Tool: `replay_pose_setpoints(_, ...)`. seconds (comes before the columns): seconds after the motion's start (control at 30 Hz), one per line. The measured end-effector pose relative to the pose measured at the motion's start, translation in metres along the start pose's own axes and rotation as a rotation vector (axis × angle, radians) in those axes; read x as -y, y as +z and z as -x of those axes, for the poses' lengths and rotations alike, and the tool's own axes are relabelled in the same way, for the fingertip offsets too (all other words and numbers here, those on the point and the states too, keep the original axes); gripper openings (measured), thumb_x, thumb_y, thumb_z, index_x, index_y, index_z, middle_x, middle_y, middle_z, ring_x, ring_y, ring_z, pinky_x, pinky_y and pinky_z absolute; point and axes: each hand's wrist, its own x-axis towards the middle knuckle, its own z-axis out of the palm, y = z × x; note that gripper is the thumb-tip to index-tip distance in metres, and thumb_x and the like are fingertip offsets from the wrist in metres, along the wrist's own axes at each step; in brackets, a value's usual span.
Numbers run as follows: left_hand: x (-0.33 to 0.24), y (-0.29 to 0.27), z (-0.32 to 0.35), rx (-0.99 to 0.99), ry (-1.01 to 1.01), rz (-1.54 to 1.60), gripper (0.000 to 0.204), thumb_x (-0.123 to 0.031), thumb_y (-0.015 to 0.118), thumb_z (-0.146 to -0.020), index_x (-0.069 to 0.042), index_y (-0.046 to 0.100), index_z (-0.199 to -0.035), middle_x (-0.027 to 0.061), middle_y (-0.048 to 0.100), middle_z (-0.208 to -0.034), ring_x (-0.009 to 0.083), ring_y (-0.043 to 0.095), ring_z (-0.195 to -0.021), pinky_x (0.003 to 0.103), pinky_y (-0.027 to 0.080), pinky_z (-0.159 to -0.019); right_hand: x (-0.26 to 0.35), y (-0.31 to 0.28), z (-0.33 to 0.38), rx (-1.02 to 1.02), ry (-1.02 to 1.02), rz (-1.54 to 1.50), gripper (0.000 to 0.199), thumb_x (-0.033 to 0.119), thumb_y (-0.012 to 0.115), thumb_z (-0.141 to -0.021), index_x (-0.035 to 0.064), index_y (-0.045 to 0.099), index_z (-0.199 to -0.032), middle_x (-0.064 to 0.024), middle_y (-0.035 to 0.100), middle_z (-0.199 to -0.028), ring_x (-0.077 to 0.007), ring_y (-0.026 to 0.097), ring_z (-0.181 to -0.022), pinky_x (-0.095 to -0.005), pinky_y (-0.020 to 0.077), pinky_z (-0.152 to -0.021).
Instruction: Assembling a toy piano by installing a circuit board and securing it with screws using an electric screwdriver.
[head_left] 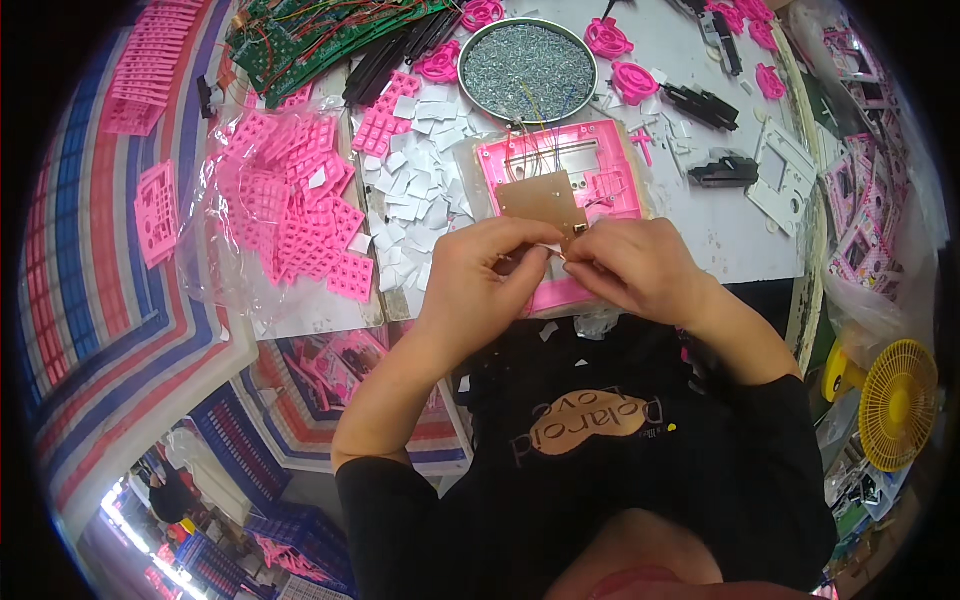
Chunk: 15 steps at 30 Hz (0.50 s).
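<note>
A pink plastic housing point(622, 180) lies in front of me with its hollow inside facing up. Over its middle rests a tan circuit board point(535, 198), with thin wires running from the housing's far end. My left hand point(485, 275) is closed in a pinch at the board's near edge, with a small white piece point(551, 249) at its fingertips. Right beside it, my right hand point(640, 268) pinches too, its fingertips almost touching the left ones. Whatever the right fingers hold is too small to name.
A round metal tray point(466, 85) full of small screws stands beyond the housing. Left of it lie loose white squares point(415, 185) and pink keypads point(300, 200) in clear plastic. Green circuit boards point(310, 50) are piled far left; black parts point(722, 172) and a white frame point(778, 180) lie right.
</note>
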Motion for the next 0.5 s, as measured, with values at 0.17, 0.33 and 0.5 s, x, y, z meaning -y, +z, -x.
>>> replay_pose_setpoints(0.17,-0.002,-0.008,-0.006,0.125,-0.188,0.098,0.014,-0.002,0.067,-0.093,0.003,0.069,-0.106,0.0046,0.071,-0.090,0.0070,0.066,-0.079,0.022,0.050,-0.063,-0.002,0.010,0.003,-0.076,-0.058,0.034,0.018,0.013,0.078,-0.082,0.0072,0.064,-0.092,-0.0051,0.063,-0.080,-0.0236,0.065,-0.066,-0.0354,0.0498,-0.054)
replay_pose_setpoints(0.33,-0.002,-0.009,-0.008,0.133,-0.101,0.027,0.014,-0.003,0.068,-0.092,0.000,0.065,-0.105,0.0011,0.067,-0.086,0.0048,0.061,-0.074,0.021,0.045,-0.061,0.004,0.007,0.002,-0.031,-0.070,0.012,0.020,0.014,0.080,-0.080,0.0081,0.064,-0.090,-0.0042,0.062,-0.078,-0.0228,0.064,-0.066,-0.0360,0.0487,-0.053)
replay_pose_setpoints(0.5,-0.007,-0.009,-0.009,0.196,-0.047,-0.054,0.015,-0.001,0.070,-0.090,-0.003,0.065,-0.105,-0.0016,0.065,-0.083,0.0017,0.050,-0.065,0.020,0.039,-0.057,-0.004,-0.005,0.021,0.006,-0.014,0.051,0.018,0.014,0.079,-0.080,0.0096,0.064,-0.087,-0.0039,0.061,-0.075,-0.0231,0.064,-0.065,-0.0364,0.0483,-0.053)
